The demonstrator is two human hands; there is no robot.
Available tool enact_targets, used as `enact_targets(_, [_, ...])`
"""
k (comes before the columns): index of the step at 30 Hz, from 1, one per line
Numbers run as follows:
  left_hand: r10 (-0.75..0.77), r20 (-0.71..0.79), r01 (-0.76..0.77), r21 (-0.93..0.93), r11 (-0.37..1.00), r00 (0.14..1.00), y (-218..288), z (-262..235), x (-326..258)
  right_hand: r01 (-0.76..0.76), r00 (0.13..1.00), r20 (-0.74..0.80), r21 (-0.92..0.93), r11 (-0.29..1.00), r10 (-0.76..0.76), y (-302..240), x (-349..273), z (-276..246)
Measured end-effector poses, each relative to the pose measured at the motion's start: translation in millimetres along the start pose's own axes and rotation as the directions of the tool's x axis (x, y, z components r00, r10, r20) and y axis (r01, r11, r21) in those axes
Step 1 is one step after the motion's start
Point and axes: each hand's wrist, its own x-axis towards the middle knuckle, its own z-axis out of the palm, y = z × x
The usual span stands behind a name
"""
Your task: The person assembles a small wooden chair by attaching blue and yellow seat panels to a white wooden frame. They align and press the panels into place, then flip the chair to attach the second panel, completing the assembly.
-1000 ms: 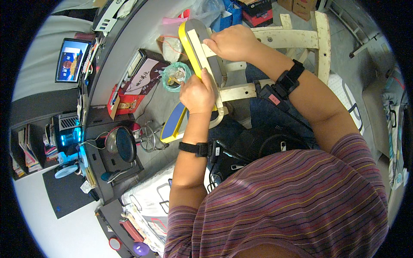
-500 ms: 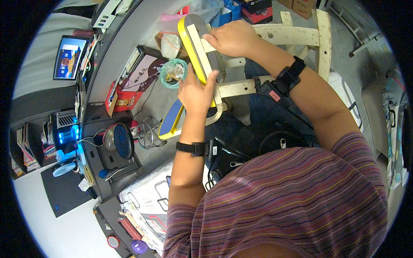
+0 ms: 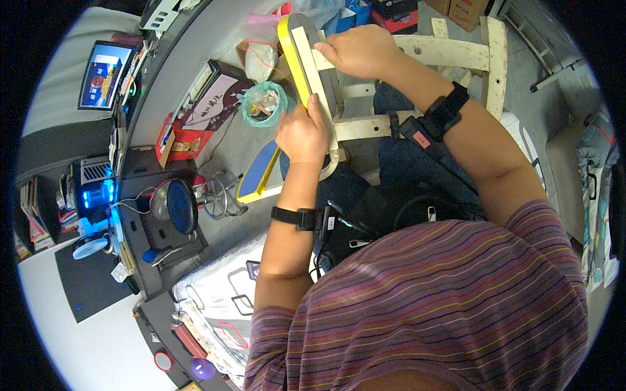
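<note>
A cream-painted chair frame point(image 3: 365, 128) lies tipped over in front of me, its bars scuffed. Fixed to it is a grey board with a yellow edge point(image 3: 293, 55). A second, blue panel with a yellow rim point(image 3: 259, 171) shows lower left. My left hand point(image 3: 302, 135) is closed around the board's lower part, thumb up along the cream strip. Farther up, my right hand point(image 3: 364, 52) is closed at the end of a cream crossbar beside the board; its fingertips are partly hidden. Both wrists wear black straps.
Beyond the board stands a bin with a green liner point(image 3: 263, 104). A dark patterned box point(image 3: 215, 103) and a red bag point(image 3: 179, 144) lie left of it. A round stool point(image 3: 184, 207) stands by the desk. Cream slatted uprights point(image 3: 495, 68) rise at the right.
My left hand's fingers, spread across the board before, are now curled in. The right hand keeps its place on the crossbar. The whole view has shifted slightly.
</note>
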Motion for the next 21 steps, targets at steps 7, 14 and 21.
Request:
enact_targets(7, [-0.029,0.024,0.029,0.006,1.000,0.999,-8.0,2.7,-7.8,-0.012,1.000,0.021,-0.009,1.000,0.012,1.1,-1.8,0.4])
enact_targets(14, [-0.082,0.051,0.089,-0.158,0.983,0.995,-27.7,-3.3,-47.0,0.141,0.988,0.091,-0.171,0.975,-0.127,20.0,0.4,22.0])
enact_targets(21, [-0.153,0.112,0.174,-0.209,0.962,0.982,-12.8,0.9,-52.5,-0.115,0.944,0.310,-0.012,0.993,0.113,21.1,9.0,14.4])
